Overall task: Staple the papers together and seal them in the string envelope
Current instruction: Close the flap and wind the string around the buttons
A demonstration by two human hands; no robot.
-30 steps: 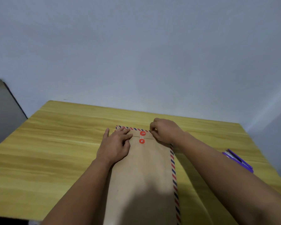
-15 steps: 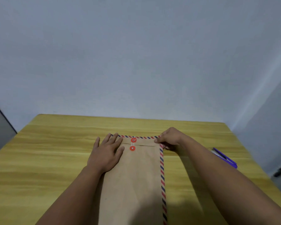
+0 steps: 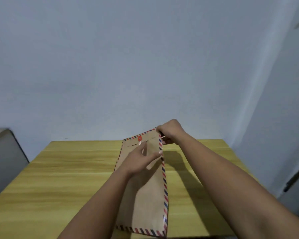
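While the right hand point(image 3: 171, 133) pinches the envelope point(image 3: 145, 187) corner, left hand point(image 3: 141, 159) grip unclear

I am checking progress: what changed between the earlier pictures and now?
The brown paper envelope with striped border was lifted off the yellow wooden table; it lay flat before. The right hand now grips its top corner, and the left hand moved to its middle. The purple stapler is out of view. The flap remains closed.
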